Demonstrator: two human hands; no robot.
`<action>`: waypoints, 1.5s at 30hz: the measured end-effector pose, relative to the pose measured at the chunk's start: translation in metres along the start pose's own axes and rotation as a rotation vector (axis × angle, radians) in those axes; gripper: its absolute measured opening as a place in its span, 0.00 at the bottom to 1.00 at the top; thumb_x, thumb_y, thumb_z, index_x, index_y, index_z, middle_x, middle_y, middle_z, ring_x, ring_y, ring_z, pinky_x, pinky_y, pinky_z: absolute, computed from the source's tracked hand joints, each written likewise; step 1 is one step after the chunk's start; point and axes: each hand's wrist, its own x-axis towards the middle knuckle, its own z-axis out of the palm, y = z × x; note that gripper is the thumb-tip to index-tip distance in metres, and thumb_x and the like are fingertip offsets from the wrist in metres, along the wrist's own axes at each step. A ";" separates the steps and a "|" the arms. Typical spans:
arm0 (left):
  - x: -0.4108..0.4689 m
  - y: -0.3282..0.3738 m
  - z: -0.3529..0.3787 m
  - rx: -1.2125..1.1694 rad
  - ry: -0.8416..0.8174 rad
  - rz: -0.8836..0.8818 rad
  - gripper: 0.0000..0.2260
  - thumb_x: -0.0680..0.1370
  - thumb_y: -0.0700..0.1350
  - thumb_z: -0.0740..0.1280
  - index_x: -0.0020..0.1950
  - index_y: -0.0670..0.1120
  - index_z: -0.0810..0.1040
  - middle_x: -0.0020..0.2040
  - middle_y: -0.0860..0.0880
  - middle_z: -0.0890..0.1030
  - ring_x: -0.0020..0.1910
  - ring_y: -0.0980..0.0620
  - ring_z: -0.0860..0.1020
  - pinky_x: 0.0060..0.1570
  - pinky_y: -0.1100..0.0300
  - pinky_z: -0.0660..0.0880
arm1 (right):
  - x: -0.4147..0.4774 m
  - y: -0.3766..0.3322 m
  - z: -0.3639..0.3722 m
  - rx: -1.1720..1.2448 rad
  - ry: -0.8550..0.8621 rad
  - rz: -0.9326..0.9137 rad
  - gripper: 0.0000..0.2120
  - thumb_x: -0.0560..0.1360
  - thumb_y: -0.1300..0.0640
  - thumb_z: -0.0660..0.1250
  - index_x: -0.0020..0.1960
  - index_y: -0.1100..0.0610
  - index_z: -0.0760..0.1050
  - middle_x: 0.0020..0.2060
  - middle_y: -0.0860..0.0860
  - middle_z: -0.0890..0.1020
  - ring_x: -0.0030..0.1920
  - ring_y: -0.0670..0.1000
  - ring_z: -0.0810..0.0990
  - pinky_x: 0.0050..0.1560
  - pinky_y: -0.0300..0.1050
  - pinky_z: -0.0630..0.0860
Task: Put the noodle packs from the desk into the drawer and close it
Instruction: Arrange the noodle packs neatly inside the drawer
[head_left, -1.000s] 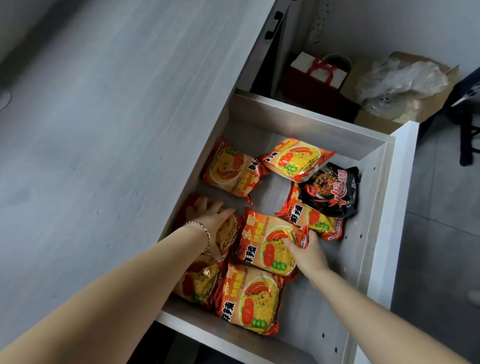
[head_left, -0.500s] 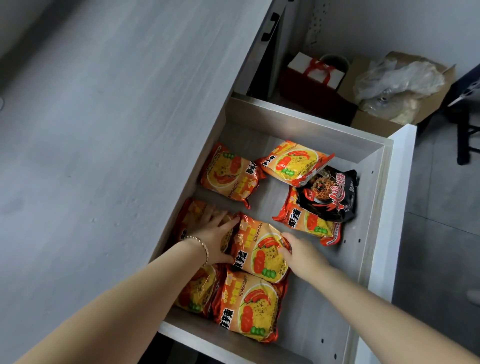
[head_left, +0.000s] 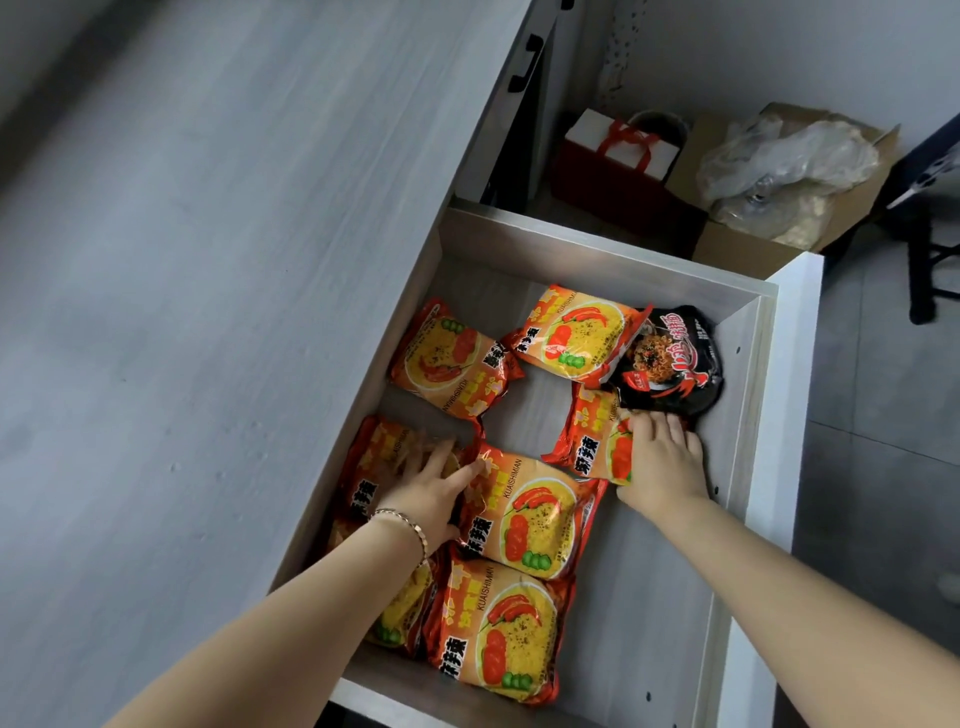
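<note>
The open drawer holds several orange noodle packs and one black noodle pack at its far right. My left hand, wearing a bracelet, lies flat with fingers spread across a left-side orange pack and the middle orange pack. My right hand rests palm down on the right end of another orange pack, just below the black pack. Two more orange packs lie towards the back, and one lies nearest me.
The grey desk top fills the left side, with no packs on the part I see. The drawer's white front panel stands at the right. Behind the drawer on the floor sit a red gift bag and a cardboard box with plastic wrap.
My right hand has left the middle orange pack and moved right and back onto the pack under the black one. The left hand has stayed on the left packs.
</note>
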 end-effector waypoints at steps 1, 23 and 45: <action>-0.001 -0.001 0.000 0.052 0.010 0.035 0.35 0.77 0.47 0.67 0.76 0.59 0.50 0.78 0.53 0.37 0.77 0.43 0.37 0.72 0.43 0.62 | 0.001 0.001 -0.001 0.014 -0.015 -0.005 0.36 0.64 0.53 0.74 0.66 0.57 0.62 0.68 0.53 0.68 0.72 0.54 0.61 0.69 0.49 0.60; -0.096 -0.034 0.017 -0.548 0.355 -0.273 0.27 0.81 0.42 0.57 0.77 0.51 0.49 0.72 0.46 0.69 0.64 0.49 0.76 0.64 0.59 0.70 | -0.119 -0.149 -0.001 0.182 -0.288 -0.468 0.42 0.68 0.42 0.67 0.75 0.48 0.52 0.73 0.51 0.60 0.73 0.57 0.56 0.73 0.59 0.50; -0.074 -0.019 0.017 -0.070 -0.010 -0.159 0.26 0.75 0.51 0.67 0.70 0.47 0.63 0.76 0.43 0.54 0.68 0.41 0.68 0.57 0.50 0.76 | -0.053 -0.123 -0.011 0.923 -0.151 0.179 0.14 0.76 0.65 0.58 0.59 0.63 0.75 0.48 0.54 0.83 0.49 0.55 0.81 0.52 0.47 0.78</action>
